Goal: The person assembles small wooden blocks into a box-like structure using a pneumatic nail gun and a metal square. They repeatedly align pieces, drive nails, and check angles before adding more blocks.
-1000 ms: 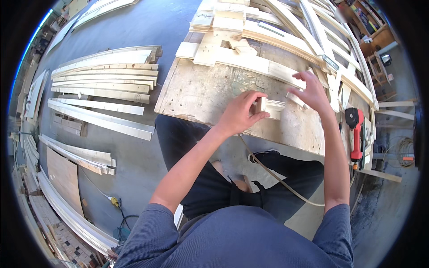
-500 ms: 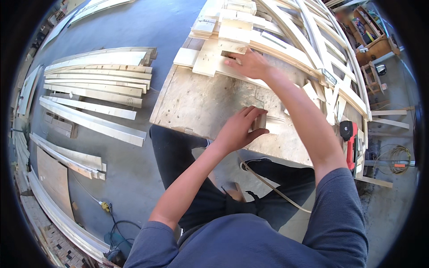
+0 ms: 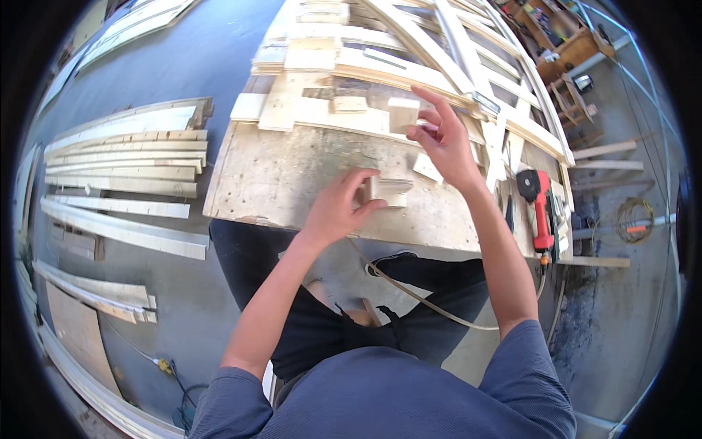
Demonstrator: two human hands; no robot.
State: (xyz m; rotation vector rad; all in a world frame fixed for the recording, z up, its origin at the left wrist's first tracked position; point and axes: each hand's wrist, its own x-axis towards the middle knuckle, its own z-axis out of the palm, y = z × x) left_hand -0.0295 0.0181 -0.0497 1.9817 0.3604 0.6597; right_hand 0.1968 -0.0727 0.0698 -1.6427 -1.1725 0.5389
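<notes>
Pinched between the right hand's [image 3: 439, 139] fingertips, a small wood block [image 3: 403, 113] hangs at 12 o'clock above the plywood board [image 3: 292, 175], while the left hand [image 3: 340, 208] clasps the stacked blocks [image 3: 391, 190], so it should land squarely, edges flush.

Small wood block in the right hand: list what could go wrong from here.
1. The right hand pinches the small wood block by its fingertips only, in the air; it could slip and drop onto the plywood board.
2. The left hand steadies a stack of blocks near the board's front edge; a nudge might topple it.
3. The red power tool lies close by the right forearm and could be knocked.
</notes>
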